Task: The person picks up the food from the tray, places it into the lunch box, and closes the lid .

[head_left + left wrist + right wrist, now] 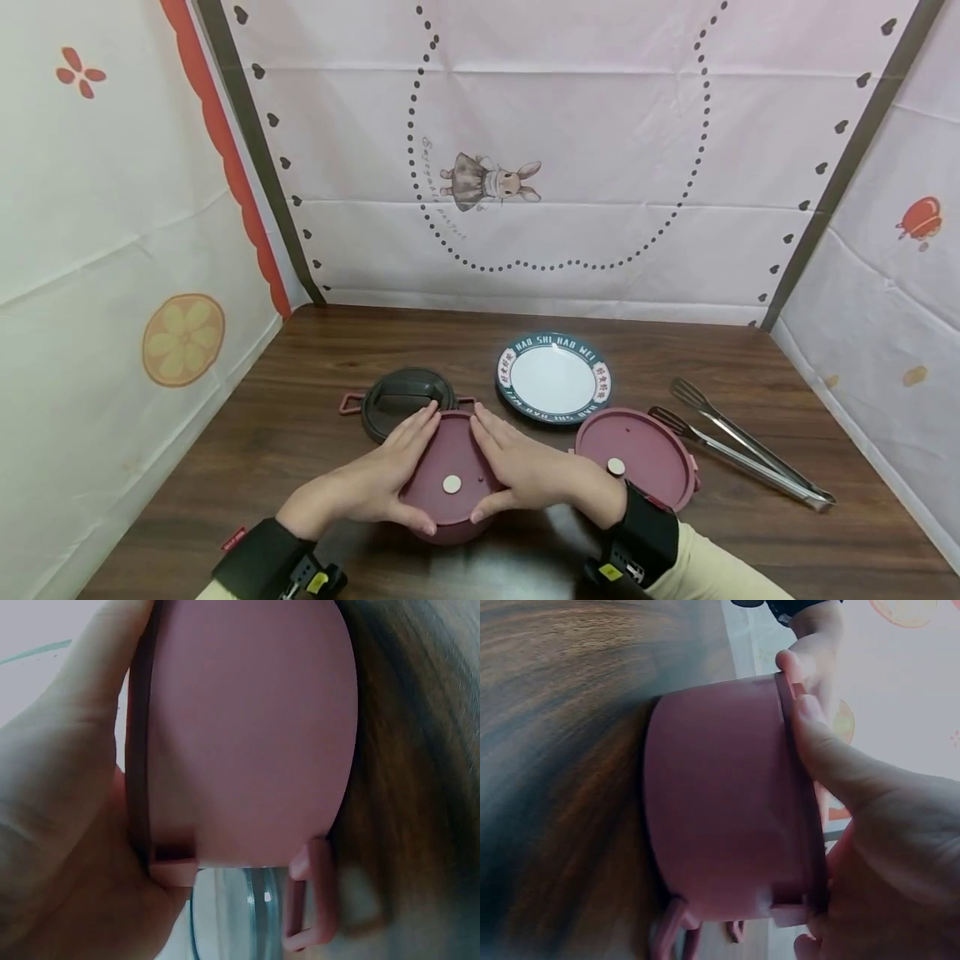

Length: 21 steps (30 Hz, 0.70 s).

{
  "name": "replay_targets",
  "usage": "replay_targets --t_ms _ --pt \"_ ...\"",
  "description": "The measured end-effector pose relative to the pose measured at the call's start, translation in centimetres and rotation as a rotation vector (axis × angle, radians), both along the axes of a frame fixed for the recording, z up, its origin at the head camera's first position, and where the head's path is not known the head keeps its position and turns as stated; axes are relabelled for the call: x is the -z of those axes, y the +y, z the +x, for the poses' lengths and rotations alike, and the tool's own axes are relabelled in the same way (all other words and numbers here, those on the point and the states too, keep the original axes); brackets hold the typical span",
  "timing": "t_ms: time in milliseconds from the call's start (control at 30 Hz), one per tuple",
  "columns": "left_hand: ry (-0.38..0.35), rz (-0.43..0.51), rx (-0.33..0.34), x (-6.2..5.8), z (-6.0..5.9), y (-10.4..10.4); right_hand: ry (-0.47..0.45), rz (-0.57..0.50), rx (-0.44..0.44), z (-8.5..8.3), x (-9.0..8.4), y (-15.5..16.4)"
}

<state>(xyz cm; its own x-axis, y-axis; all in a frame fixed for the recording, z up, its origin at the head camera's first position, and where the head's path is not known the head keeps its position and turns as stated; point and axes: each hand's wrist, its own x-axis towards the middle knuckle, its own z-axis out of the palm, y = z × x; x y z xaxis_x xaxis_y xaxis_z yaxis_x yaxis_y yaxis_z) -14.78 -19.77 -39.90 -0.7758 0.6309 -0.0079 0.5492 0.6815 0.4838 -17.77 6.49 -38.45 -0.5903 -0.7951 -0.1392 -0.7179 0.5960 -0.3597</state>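
A maroon round container point(712, 802) with small side handles stands upright on the table. Its maroon lid point(455, 450), with a pale round button point(452, 484), lies on top. My left hand point(386, 479) rests on the left of the lid, fingers straight and pointing away, thumb along the near edge. Opposite it, my right hand point(525, 467) lies on the right of the lid in the same way, its thumb at the near rim. The left wrist view also has the container's side wall point(247, 735) beside my left hand.
Behind my left hand sits a dark round piece point(401, 398) with reddish handles. A green-rimmed plate point(510, 392) is at the back. To the right are a second maroon round lidded item point(637, 450) and metal tongs point(753, 462). Cloth-covered walls point(570, 167) enclose the wooden table point(360, 333).
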Motion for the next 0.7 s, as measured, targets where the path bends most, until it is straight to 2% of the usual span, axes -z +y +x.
replay_targets --t_ms 133,300,500,567,700 --pt "0.043 0.033 -0.005 0.9 -0.1 -0.1 -0.003 -0.026 -0.005 0.2 0.5 0.3" --pt "0.081 0.048 -0.022 1.1 -0.2 0.0 0.091 -0.053 0.01 0.3 1.1 0.3" --pt "0.065 0.061 -0.037 1.3 -0.2 0.1 0.143 -0.063 0.027 0.4 1.7 0.2" --pt "0.051 0.07 -0.042 1.3 -0.2 0.1 0.146 -0.06 0.036 0.4 1.8 0.2" --pt "0.066 0.081 -0.052 1.3 -0.3 0.0 0.144 -0.054 0.049 0.5 1.8 0.2"
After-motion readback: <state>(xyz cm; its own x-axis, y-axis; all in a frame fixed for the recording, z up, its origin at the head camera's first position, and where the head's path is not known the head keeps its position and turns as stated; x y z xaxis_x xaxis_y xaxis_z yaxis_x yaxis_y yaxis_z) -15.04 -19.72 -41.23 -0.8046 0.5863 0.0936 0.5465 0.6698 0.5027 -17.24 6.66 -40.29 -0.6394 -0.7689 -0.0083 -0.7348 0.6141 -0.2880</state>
